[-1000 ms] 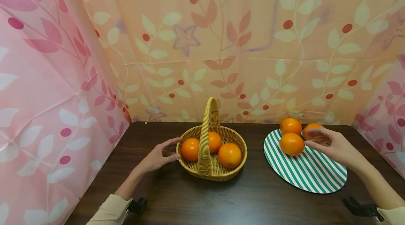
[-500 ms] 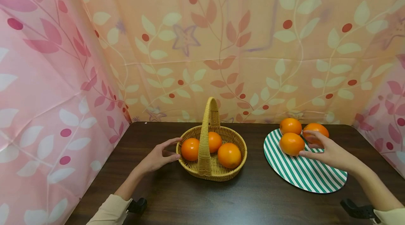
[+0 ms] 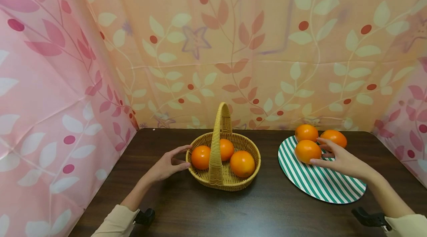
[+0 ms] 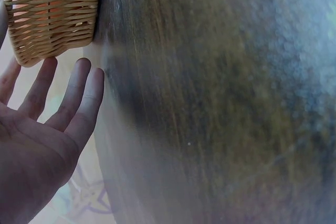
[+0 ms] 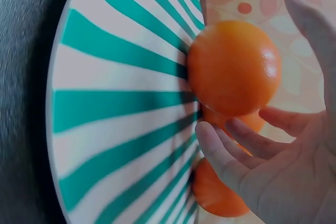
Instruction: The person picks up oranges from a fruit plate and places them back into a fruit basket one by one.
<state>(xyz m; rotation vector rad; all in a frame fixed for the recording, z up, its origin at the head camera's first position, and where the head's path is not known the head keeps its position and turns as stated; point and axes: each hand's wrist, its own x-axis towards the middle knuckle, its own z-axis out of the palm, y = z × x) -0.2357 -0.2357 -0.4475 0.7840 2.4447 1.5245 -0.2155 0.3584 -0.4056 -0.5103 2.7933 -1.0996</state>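
In the head view a yellow wicker basket [image 3: 197, 177] with a tall arched handle holds three oranges, one of them the front-right orange [image 3: 242, 163]. My left hand [image 3: 165, 166] is at the basket's left side, fingers extended, fingertips at its wall; the left wrist view shows the palm and fingers just by the weave. On a green-and-white striped oval mat [image 3: 333, 185], my right hand [image 3: 347, 161] reaches round the near orange [image 3: 307, 152], fingers spread. In the right wrist view, a gap shows between some fingers and this orange [image 5: 233, 66]; contact is unclear.
Two more oranges sit behind, the back-left orange [image 3: 306, 132] and the back-right orange [image 3: 334, 138], near the dark wooden table's [image 3: 253, 207] far edge. A floral cloth [image 3: 213, 44] hangs behind the table. A black strap [image 3: 370, 218] is on the right wrist.
My right hand has moved left and slightly nearer, off the back-right orange and round the near orange, uncovering the one behind. My left hand and the basket have stayed put.
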